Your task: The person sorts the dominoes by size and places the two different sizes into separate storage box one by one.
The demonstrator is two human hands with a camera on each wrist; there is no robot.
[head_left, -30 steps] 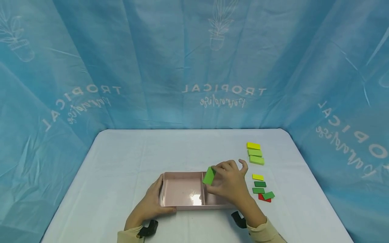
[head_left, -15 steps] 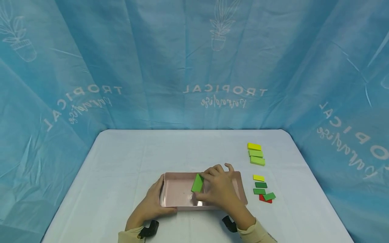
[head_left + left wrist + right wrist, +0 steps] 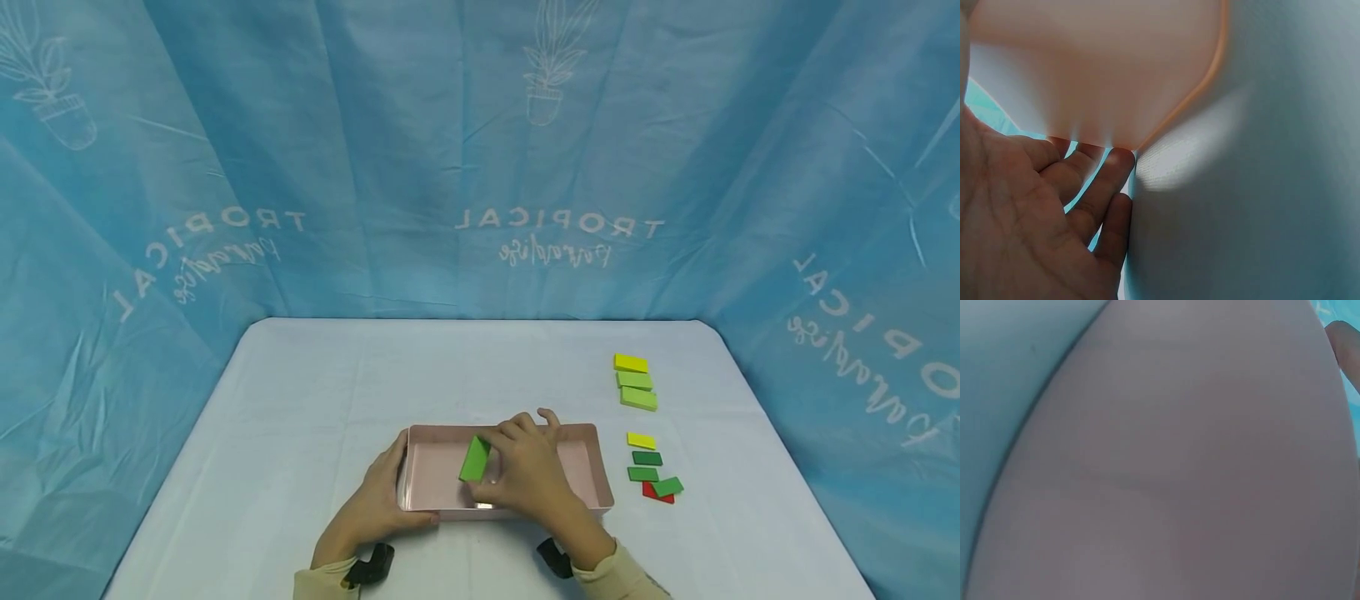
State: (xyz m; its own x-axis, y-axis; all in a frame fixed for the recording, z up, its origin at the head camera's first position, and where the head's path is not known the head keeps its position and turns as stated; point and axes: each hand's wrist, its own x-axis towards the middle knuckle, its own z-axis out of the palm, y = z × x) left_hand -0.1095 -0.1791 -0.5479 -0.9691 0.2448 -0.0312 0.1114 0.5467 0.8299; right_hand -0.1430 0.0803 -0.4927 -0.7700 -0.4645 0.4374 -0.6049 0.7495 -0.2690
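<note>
A pink rectangular box [image 3: 583,467] with no lid stands near the front of the table. At its left end, my left hand [image 3: 371,496] grips the wall, thumb along the front side and fingers at the left side. The left wrist view shows fingertips against the box's outer wall [image 3: 1110,87]. Over the middle of the box, my right hand [image 3: 528,479] pinches a light green flat block [image 3: 474,459] between thumb and fingers, the block tilted. That hand covers the box's divider. The box wall [image 3: 1166,456] fills most of the right wrist view.
To the right of the box lie a small yellow block [image 3: 641,441], a dark green block [image 3: 647,458], a green block [image 3: 642,474] and another green block [image 3: 667,486] overlapping a red one [image 3: 657,493]. Farther back are yellow [image 3: 631,363] and light green blocks [image 3: 638,399]. Blue curtains [image 3: 480,167] surround the table.
My right hand has moved left with the light green block, from the divider to over the box's left part. The left hand keeps its grip on the box.
</note>
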